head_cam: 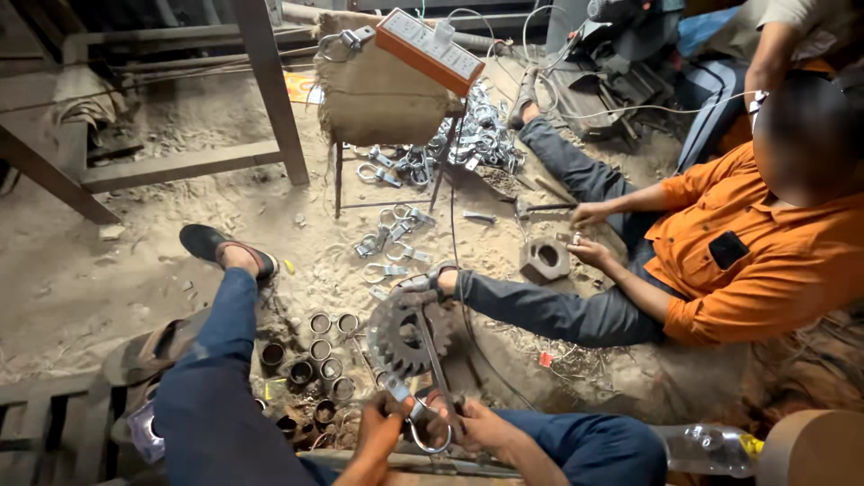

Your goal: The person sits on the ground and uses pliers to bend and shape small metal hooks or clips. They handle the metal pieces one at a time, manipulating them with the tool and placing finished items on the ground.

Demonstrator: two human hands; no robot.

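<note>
A sandy dirt floor fills the scene, littered with metal parts. On the right sits a co-worker in an orange shirt and dark blue trousers, one leg stretched leftward across the middle of the floor, both of that person's hands near a grey hexagonal metal block with a round hole, lying just beside the thigh. At the far centre stands a thin-legged stool draped in brown sacking, with an orange-edged flat box tilted on top of it; behind and under it lies a heap of shiny steel clamp fittings, with more of them scattered nearer on the sand. At the near left the wearer's own blue-trousered leg runs up to a black sandal. Just right of that leg is a cluster of short rusty steel rings, standing open-end up and touching one another. Right of the rings a dark toothed steel gear wheel stands on edge. At the near edge, the left hand is closed around the handle end of a shiny steel clamp fitting, and the right hand grips the same fitting from the other side, fingers curled over its loop, directly below the gear.
</note>
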